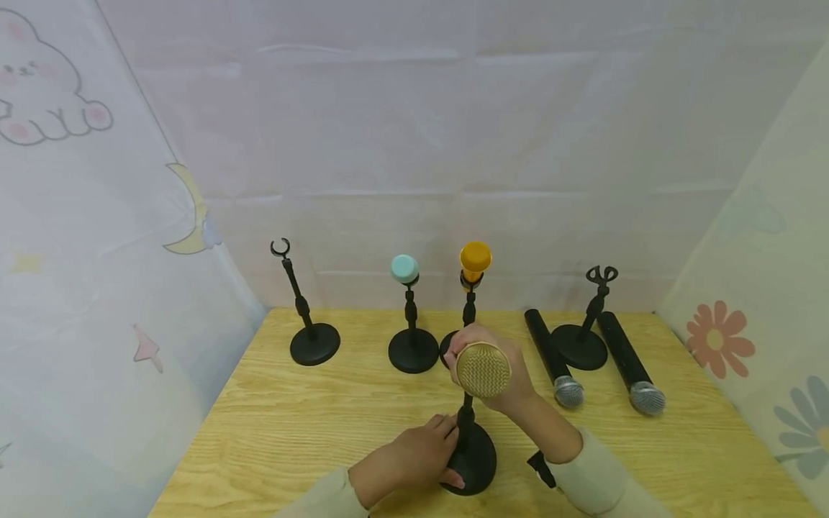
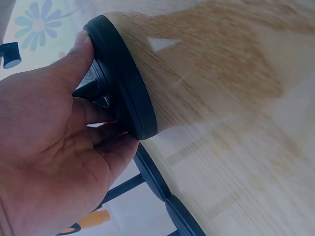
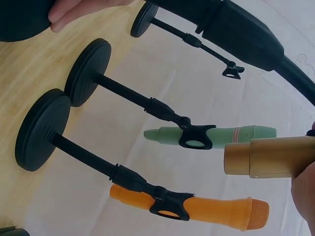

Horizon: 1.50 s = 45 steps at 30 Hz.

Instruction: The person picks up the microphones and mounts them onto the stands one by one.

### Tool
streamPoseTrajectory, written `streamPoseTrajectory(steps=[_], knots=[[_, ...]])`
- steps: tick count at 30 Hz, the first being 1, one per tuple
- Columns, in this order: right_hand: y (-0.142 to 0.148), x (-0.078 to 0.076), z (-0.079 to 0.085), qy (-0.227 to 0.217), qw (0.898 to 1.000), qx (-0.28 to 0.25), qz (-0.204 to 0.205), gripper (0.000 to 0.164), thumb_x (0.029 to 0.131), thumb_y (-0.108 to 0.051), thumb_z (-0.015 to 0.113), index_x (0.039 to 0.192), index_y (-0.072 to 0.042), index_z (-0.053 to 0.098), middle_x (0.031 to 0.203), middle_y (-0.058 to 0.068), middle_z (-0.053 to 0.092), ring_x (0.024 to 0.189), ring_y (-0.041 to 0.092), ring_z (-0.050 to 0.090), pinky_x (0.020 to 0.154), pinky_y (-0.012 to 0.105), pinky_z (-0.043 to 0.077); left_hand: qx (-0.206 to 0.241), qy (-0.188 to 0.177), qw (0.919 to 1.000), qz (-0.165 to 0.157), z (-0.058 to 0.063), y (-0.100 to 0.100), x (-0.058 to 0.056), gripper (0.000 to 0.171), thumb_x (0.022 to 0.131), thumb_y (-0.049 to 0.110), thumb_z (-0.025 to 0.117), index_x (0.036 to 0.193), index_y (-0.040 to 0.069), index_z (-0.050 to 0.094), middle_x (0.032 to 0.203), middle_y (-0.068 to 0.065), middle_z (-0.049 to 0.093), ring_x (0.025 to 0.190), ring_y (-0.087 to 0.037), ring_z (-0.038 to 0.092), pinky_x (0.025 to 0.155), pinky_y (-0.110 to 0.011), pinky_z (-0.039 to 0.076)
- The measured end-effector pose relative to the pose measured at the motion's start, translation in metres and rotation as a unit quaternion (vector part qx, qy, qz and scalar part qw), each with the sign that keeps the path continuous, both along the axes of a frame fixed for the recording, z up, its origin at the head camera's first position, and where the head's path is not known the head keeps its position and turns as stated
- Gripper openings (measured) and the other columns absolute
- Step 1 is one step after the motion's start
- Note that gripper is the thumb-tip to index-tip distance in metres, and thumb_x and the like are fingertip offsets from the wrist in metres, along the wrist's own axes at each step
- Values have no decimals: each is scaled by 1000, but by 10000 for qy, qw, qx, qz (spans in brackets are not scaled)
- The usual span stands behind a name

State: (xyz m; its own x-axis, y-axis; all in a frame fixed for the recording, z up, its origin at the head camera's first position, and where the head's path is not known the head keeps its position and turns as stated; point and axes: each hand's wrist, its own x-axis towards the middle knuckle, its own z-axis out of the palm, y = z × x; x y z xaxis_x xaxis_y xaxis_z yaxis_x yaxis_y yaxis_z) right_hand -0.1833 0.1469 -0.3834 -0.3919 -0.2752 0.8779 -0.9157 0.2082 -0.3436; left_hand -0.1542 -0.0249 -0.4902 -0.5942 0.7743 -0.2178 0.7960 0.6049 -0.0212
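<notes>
on my feed the left hand [image 1: 421, 455] grips the front black stand [image 1: 478, 464] by its round base on the wooden table [image 1: 311, 410]. i see the right hand [image 1: 518, 374] wrapped around the gold microphone [image 1: 483, 370] above that stand, can't tell if it's seated; green microphone [image 1: 404, 268] and orange microphone [image 1: 476, 257] sit clipped behind

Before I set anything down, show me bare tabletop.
Bare wood: left of the left hand; between the leftmost microphone stand and the stand holding the mint microphone; right of the right sleeve, in front of the rightmost black microphone. Crowded: right rear, where two black microphones flank an empty stand.
</notes>
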Motion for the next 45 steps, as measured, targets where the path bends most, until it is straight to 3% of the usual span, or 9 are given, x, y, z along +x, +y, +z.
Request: streamPoseTrajectory(steps=[10,13,18,22,27,33,36,40,45], knots=[[1,-2,1,88,9996,257,-102,19,97,-27,68,96,-8,65,86,1,64,75,10,62,81,12,52,-8,-107,9998,151,0,0,1,82,92,69,51,151,11,50,159,-2,38,143,-13,38,102,-20,48],[2,-3,0,-162,9996,198,112,11,90,-12,75,95,-9,66,86,1,64,75,10,61,80,12,53,24,-74,9998,181,1,1,3,83,92,69,51,150,11,50,159,-1,39,142,-13,39,99,-19,50],[4,-4,-1,-545,9978,74,365,35,70,14,76,93,-11,66,84,1,65,73,10,61,77,14,53,81,36,9998,180,1,2,3,83,91,69,51,150,11,51,159,-1,39,142,-13,40,95,-19,52],[5,-4,0,-581,9976,144,349,36,70,15,76,93,-11,66,84,0,65,72,10,60,76,14,53,77,61,9997,202,-4,2,3,84,91,70,50,151,11,49,160,-1,38,142,-13,39,95,-18,51],[6,-3,0,-648,9966,75,505,40,69,18,77,97,-7,65,90,5,66,83,15,64,85,16,54,33,117,9997,202,-9,2,2,85,91,71,49,152,11,48,160,-1,37,143,-12,38,98,-18,49],[7,4,5,-680,9973,271,90,37,74,8,81,102,-7,63,99,6,66,93,16,65,91,14,51,54,143,9997,173,-5,2,4,84,91,70,51,151,11,50,160,-1,39,143,-13,39,98,-18,50],[6,6,7,-590,9979,260,-9,29,87,-13,81,108,-5,62,102,8,65,94,17,64,92,14,50,45,122,9998,175,-4,2,4,84,91,70,50,151,11,50,160,-1,39,143,-13,39,98,-19,50],[7,6,5,-657,9977,159,43,42,96,-37,70,117,-2,59,107,10,65,99,18,64,93,15,50,11,70,9997,218,-5,3,3,84,91,70,49,152,11,48,161,-1,37,144,-13,37,99,-19,49],[11,7,4,-1012,9946,241,13,55,93,-40,72,125,0,54,117,10,65,116,13,60,103,18,46,90,92,9998,172,-4,2,4,84,92,70,50,151,11,48,160,-2,38,143,-14,39,98,-20,51]])
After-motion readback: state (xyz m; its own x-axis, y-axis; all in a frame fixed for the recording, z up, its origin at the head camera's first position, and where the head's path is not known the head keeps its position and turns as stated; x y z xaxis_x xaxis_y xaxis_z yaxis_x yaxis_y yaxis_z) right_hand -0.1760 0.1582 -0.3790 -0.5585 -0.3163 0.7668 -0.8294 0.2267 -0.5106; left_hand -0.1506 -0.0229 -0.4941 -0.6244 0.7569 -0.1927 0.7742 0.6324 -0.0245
